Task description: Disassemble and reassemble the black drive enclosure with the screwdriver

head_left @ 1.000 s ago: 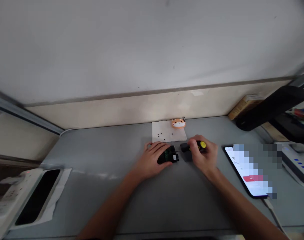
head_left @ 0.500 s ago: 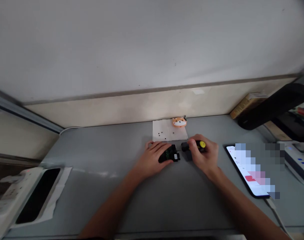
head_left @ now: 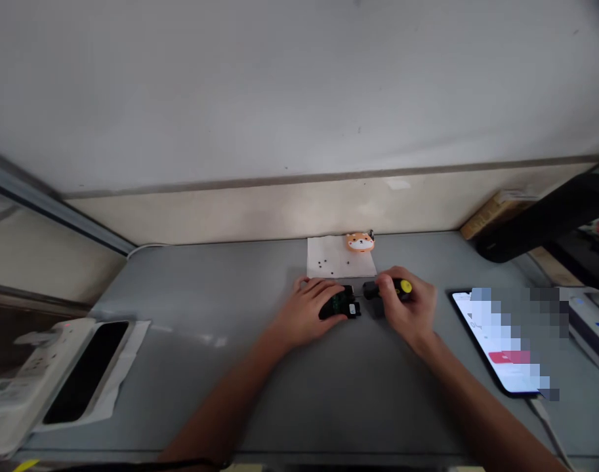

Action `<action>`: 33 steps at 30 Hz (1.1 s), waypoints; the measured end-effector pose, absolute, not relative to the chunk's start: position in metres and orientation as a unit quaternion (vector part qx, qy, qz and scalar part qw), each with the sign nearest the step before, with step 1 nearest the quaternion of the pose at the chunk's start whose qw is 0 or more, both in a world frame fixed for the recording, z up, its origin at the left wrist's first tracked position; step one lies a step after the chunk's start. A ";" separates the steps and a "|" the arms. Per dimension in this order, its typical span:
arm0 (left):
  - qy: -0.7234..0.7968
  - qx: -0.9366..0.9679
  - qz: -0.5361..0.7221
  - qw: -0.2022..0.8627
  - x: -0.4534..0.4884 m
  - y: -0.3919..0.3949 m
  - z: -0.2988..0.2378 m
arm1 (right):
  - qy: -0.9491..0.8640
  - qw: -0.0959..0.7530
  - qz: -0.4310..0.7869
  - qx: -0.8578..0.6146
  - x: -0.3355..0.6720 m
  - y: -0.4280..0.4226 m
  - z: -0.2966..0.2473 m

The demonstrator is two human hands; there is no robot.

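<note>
My left hand lies closed over a small black device with a green circuit board showing, and holds it against the grey table. From the right, my right hand wraps round a screwdriver with a black handle and a yellow end cap. Its thin shaft points left to the device's right end; whether the tip sits in a screw is too small to tell. Behind the hands, a white paper carries several tiny dark screws and an orange-and-white animal-face case.
On the right lies a lit phone with a cable, near a white power strip. A black cylinder leans by a box at the back right. At the left, a dark phone rests beside another power strip.
The whole view has shifted slightly, so things appear a little further right. Both hands keep their hold on the device and the screwdriver, with no clear movement over the table.
</note>
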State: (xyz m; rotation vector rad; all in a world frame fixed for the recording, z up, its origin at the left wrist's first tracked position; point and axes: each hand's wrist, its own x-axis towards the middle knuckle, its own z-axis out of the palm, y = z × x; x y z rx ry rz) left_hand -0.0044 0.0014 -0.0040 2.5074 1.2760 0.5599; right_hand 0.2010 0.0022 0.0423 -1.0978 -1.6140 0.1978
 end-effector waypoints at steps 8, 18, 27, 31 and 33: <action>0.430 0.865 0.216 0.145 -0.003 0.003 -0.009 | -0.672 0.553 0.104 -0.481 0.197 0.002 0.042; 0.403 0.876 0.236 0.119 -0.007 0.002 -0.011 | -0.646 0.560 0.267 -0.445 0.171 0.031 0.049; 0.402 0.880 0.233 0.099 -0.006 0.001 -0.013 | -0.516 0.611 0.494 -0.342 0.169 0.030 0.032; 0.402 0.879 0.238 0.099 -0.007 0.001 -0.014 | -0.489 0.610 0.541 -0.311 0.171 0.029 0.034; 0.398 0.879 0.244 0.095 -0.007 0.002 -0.015 | -0.487 0.592 0.563 -0.308 0.172 0.028 0.038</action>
